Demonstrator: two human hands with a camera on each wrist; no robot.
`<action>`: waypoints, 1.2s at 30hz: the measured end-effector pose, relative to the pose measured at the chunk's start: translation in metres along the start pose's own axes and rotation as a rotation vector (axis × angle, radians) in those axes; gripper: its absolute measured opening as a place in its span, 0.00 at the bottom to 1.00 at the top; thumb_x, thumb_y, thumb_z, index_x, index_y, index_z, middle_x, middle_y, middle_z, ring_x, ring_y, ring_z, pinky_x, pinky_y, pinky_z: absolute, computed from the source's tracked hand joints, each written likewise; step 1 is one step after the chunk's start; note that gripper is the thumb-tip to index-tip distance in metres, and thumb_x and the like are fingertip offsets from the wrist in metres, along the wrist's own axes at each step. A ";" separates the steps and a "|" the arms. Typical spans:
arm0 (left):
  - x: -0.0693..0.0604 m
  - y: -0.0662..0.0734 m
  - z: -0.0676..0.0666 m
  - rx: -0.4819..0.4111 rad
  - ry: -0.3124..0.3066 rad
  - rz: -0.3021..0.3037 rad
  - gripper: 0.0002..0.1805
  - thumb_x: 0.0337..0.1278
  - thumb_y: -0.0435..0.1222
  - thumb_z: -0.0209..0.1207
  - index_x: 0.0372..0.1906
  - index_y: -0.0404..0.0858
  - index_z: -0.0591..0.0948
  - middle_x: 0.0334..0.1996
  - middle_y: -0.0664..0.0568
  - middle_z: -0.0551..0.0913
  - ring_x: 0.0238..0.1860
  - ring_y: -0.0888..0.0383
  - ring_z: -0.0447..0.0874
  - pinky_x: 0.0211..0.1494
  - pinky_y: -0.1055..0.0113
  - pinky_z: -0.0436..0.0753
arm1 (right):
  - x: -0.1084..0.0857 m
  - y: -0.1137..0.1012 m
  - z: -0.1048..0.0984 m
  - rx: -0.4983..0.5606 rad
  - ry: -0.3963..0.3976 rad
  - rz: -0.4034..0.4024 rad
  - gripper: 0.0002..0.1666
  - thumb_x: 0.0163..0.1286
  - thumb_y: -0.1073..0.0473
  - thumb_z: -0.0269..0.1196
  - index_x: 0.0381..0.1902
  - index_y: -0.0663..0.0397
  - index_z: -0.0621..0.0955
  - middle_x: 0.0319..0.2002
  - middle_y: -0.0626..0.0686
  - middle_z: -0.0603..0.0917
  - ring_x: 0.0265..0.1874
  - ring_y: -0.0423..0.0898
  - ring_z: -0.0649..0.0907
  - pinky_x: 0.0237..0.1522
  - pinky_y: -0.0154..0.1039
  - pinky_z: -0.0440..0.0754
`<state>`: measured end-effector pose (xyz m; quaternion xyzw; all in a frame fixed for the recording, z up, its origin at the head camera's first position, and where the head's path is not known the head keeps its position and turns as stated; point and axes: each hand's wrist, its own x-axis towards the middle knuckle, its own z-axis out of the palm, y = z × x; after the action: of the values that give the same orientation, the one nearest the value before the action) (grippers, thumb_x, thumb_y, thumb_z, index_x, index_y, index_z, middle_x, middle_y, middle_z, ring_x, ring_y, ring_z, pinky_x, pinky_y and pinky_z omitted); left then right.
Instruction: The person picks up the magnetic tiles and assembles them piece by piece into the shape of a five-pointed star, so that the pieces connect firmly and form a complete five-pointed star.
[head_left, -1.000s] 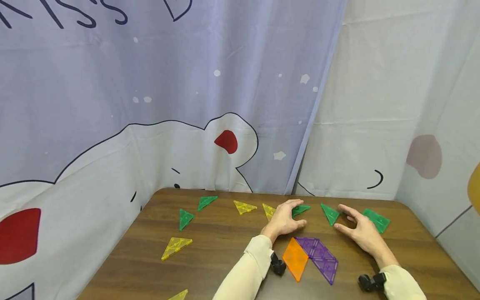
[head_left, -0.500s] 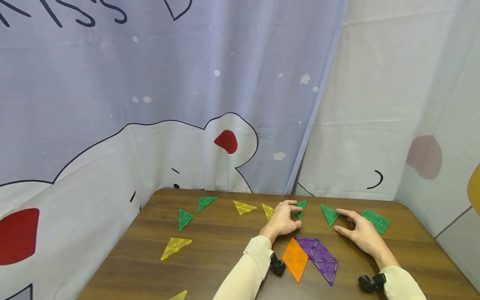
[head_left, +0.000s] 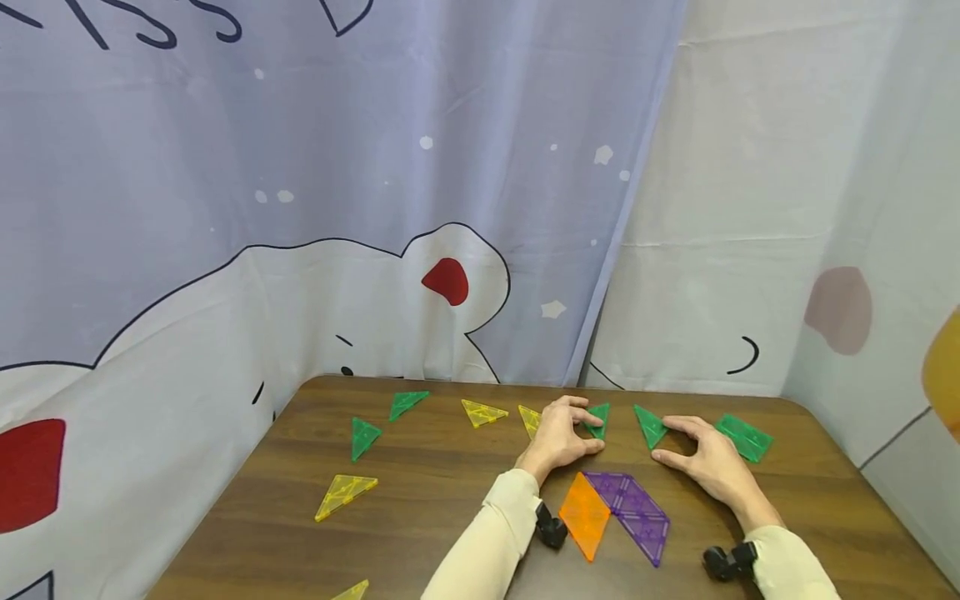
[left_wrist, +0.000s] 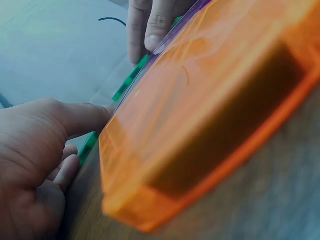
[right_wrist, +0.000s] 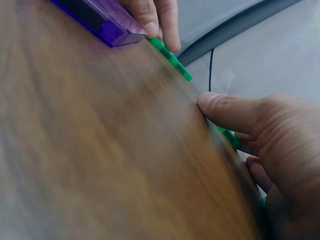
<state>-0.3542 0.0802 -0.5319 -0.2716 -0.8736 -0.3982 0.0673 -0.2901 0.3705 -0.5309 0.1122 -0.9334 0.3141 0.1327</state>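
Fingers loosely spread, the left hand (head_left: pixel 558 439) is touching one green triangle (head_left: pixel 601 412) and the right hand (head_left: pixel 709 463) a second green triangle (head_left: pixel 648 425), apparently steadying both flat between them on the wooden table (head_left: pixel 420 521), beyond the purple tiles (head_left: pixel 634 512).

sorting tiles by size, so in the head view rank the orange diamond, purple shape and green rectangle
1. Purple shape
2. Orange diamond
3. Green rectangle, though it lies farther back, which shrinks it
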 end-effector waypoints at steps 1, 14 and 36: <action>0.000 0.000 -0.001 0.005 0.004 0.000 0.16 0.58 0.39 0.83 0.51 0.45 0.97 0.69 0.49 0.86 0.56 0.55 0.88 0.73 0.61 0.79 | 0.001 -0.001 0.001 -0.004 0.002 0.001 0.43 0.69 0.42 0.81 0.71 0.62 0.83 0.71 0.67 0.82 0.73 0.74 0.76 0.72 0.75 0.71; -0.002 0.004 0.003 0.083 0.010 -0.040 0.35 0.53 0.46 0.86 0.67 0.45 0.90 0.64 0.51 0.88 0.61 0.52 0.81 0.66 0.64 0.80 | 0.005 -0.012 0.011 -0.019 -0.006 0.017 0.40 0.68 0.41 0.81 0.69 0.58 0.85 0.68 0.67 0.85 0.65 0.71 0.83 0.66 0.73 0.78; 0.000 0.011 0.011 0.151 0.005 -0.017 0.36 0.50 0.51 0.87 0.66 0.49 0.91 0.60 0.55 0.87 0.62 0.56 0.80 0.67 0.69 0.80 | 0.011 -0.034 0.034 -0.020 0.053 -0.039 0.38 0.66 0.45 0.84 0.67 0.58 0.87 0.61 0.62 0.88 0.56 0.62 0.85 0.59 0.64 0.80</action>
<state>-0.3479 0.0941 -0.5322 -0.2576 -0.9032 -0.3323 0.0863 -0.2969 0.3217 -0.5347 0.1208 -0.9302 0.3050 0.1647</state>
